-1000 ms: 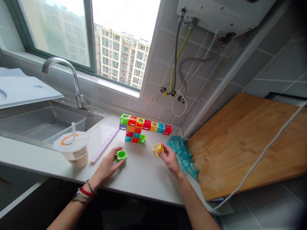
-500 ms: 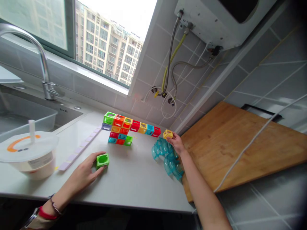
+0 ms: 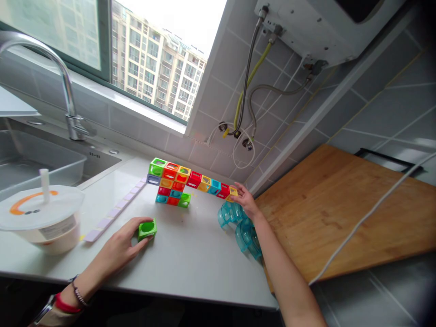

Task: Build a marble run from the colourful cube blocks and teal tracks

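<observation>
A curved chrome faucet [image 3: 69, 97] arched over a grey metal sink [image 3: 104, 160]; a round, white-lidded plastic cup [image 3: 56, 234] stood on the white surface [image 3: 194, 263], and a brown wooden board [image 3: 323, 209] occupied the right.

The one view comes from a camera worn on the person's head, above and behind the near edge of the white countertop [image 3: 204, 263], facing forward and steeply down over it. It is tilted sideways: the countertop's near and far edges both slope down toward the picture's right. The framing is wide, running past the far edge to the green-framed glass window [image 3: 104, 45] and the white metal wall unit [image 3: 306, 29], both cut off at the top. The multicoloured structure of hollow plastic cubes [image 3: 193, 177] shows whole near the middle, at middle distance; the white lidded drink cup [image 3: 51, 227] looms larger at the left.
</observation>
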`<state>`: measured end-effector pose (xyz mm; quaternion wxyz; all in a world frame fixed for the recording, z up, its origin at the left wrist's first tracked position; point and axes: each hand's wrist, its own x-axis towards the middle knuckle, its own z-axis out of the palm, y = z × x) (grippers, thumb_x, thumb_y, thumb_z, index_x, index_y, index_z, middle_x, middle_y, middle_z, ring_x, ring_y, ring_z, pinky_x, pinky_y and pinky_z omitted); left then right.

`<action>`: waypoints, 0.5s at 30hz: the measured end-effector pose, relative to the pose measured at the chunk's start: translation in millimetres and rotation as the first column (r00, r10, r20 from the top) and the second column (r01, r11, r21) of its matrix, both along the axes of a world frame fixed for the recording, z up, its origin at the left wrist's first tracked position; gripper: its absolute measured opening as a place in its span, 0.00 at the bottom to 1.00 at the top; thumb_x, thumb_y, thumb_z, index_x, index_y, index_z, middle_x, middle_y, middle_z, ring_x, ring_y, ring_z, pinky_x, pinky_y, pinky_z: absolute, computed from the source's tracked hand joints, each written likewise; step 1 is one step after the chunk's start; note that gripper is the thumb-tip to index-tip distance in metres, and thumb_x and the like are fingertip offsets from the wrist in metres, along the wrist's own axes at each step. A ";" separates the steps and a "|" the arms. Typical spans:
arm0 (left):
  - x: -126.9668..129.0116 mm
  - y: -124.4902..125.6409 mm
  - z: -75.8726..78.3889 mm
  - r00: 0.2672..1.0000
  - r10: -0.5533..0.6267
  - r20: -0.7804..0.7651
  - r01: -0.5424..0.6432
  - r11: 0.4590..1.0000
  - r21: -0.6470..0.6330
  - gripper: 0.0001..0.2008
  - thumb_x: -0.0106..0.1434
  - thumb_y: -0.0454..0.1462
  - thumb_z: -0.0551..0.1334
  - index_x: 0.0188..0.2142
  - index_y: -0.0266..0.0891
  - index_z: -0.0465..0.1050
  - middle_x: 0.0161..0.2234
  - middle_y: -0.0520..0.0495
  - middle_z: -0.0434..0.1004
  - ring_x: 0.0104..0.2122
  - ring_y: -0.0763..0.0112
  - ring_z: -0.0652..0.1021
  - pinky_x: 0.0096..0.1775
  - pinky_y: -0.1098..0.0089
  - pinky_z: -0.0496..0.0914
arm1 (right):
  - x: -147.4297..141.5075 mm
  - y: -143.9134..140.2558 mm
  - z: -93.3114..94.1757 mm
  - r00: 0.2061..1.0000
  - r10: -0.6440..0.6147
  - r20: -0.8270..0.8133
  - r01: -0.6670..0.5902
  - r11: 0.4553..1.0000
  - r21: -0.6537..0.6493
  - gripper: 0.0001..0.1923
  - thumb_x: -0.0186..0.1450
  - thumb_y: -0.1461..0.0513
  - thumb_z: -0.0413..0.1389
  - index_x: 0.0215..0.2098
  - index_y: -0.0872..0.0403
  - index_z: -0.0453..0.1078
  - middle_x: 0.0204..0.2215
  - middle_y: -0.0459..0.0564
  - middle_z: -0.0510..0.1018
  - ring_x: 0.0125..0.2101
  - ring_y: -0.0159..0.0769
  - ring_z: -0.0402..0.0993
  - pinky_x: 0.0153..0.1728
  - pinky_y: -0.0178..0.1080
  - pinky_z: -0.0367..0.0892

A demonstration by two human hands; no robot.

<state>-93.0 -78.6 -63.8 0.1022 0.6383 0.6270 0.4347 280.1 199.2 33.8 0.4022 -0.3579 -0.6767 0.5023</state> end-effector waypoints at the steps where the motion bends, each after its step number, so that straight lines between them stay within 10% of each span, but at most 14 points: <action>1: 0.1 0.1 0.2 1.000 0.002 -0.002 -0.002 1.000 0.000 0.22 0.63 0.50 0.62 0.54 0.44 0.71 0.50 0.41 0.79 0.46 0.55 0.81 0.46 0.62 0.77 | -0.5 -0.2 -2.3 1.000 0.010 0.003 -0.010 1.000 0.002 0.43 0.49 0.53 0.73 0.60 0.46 0.66 0.59 0.54 0.74 0.54 0.45 0.77 0.55 0.50 0.73; 8: 1.7 -1.2 2.1 1.000 0.005 -0.002 -0.005 1.000 -0.009 0.22 0.64 0.49 0.62 0.54 0.43 0.70 0.50 0.42 0.79 0.45 0.58 0.81 0.46 0.64 0.76 | -18.5 -11.7 -14.9 0.973 -0.080 0.215 0.034 0.978 0.206 0.38 0.54 0.51 0.70 0.61 0.48 0.68 0.57 0.56 0.74 0.56 0.46 0.73 0.57 0.51 0.70; 15: 0.9 -0.4 0.8 1.000 0.009 -0.005 -0.009 0.999 -0.030 0.23 0.64 0.49 0.62 0.55 0.43 0.70 0.50 0.42 0.79 0.46 0.58 0.80 0.47 0.64 0.76 | -56.7 -33.6 -4.0 0.782 -0.071 0.619 -0.295 0.832 0.469 0.43 0.55 0.49 0.70 0.66 0.47 0.64 0.61 0.58 0.69 0.62 0.50 0.65 0.64 0.53 0.58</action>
